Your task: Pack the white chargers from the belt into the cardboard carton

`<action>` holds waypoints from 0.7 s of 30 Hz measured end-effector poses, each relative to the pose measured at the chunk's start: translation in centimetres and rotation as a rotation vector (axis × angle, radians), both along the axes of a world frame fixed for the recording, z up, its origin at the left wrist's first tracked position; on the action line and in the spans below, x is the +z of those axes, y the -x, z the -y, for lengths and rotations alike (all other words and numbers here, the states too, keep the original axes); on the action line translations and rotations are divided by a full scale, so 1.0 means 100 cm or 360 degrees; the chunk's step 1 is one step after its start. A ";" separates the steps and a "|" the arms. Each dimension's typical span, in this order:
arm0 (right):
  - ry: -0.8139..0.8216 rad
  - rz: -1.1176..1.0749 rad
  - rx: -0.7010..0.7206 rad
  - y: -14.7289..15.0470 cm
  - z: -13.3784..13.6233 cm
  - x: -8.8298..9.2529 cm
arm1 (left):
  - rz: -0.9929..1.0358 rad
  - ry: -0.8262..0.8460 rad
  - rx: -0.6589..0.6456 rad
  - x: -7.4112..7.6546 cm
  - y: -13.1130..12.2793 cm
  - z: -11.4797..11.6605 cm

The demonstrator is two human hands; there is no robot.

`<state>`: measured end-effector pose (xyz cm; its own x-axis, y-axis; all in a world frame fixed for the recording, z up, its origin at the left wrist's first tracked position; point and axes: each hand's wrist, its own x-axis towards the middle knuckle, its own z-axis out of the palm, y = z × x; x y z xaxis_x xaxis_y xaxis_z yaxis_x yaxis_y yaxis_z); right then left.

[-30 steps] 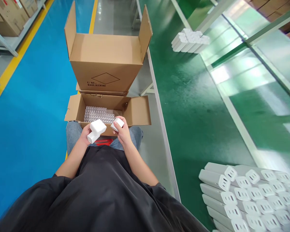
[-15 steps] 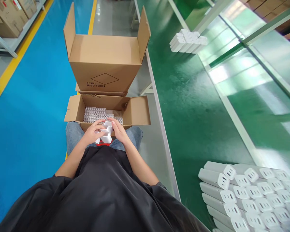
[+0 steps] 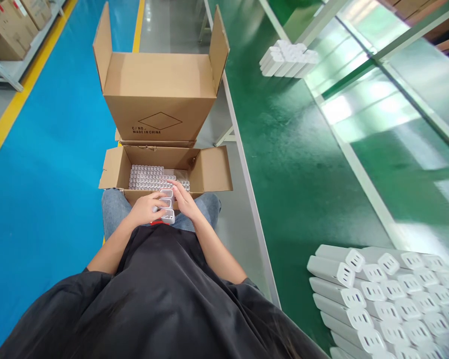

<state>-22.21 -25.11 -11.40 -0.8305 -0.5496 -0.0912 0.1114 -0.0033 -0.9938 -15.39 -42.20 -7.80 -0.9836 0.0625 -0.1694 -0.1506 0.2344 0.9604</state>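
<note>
White hollow plastic casings (image 3: 167, 204) stand lined up in a short column over my lap, their open ends facing up. My left hand (image 3: 146, 208) grips them from the left, fingers curled over their sides. Against their right side rests my right hand (image 3: 185, 202), its fingers fairly straight and its thumb by the farthest casing. Just beyond the hands is an open cardboard carton (image 3: 215, 169), holding rows of similar white casings (image 3: 146, 175). Part of the held casings is hidden behind my left fingers.
A taller open carton (image 3: 159, 112) stands behind the near one. To the right is a green work surface (image 3: 284, 174) with a large stack of white slotted casings (image 3: 374, 299) and a smaller stack (image 3: 288, 59) farther off. Boxes (image 3: 11, 30) sit on a shelf at the left.
The held casings have gone from a loose, tilted cluster to a straight column. Both hands stay around them, with small finger shifts. The view has moved slightly.
</note>
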 end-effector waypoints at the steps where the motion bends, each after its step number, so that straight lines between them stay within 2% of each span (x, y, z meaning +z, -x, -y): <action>1: -0.0009 0.0035 0.0012 0.001 0.000 -0.002 | 0.0027 -0.0053 0.0038 -0.004 0.002 0.001; 4: -0.0079 -0.0009 -0.0052 0.001 -0.002 -0.008 | 0.0095 -0.0148 0.0229 -0.022 0.006 0.007; 6: -0.0149 -0.0216 -0.0066 0.000 -0.005 -0.012 | 0.0111 -0.0129 0.0334 -0.038 0.006 0.011; 8: -0.0234 -0.0493 0.0095 -0.004 -0.007 -0.016 | 0.0094 0.0013 0.0347 -0.055 0.002 0.015; 11: -0.0483 -0.0780 0.0472 -0.013 -0.003 -0.024 | 0.0058 0.0415 0.0180 -0.077 -0.009 0.018; 14: -0.0828 -0.0859 0.0689 -0.023 0.010 -0.036 | 0.0117 0.0713 -0.0070 -0.093 -0.020 0.017; 18: -0.1200 -0.0790 0.0830 -0.028 0.025 -0.055 | 0.0196 0.0809 -0.0243 -0.107 -0.022 0.015; 21: -0.1318 -0.0680 0.0898 -0.019 0.029 -0.071 | 0.0249 0.0857 -0.0354 -0.113 -0.011 0.015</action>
<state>-20.35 -28.04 -18.55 -0.5291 -0.7625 -0.3724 -0.4685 0.6284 -0.6209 -14.28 -43.72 -19.13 -0.9175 0.1289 -0.3763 -0.1724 0.7236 0.6684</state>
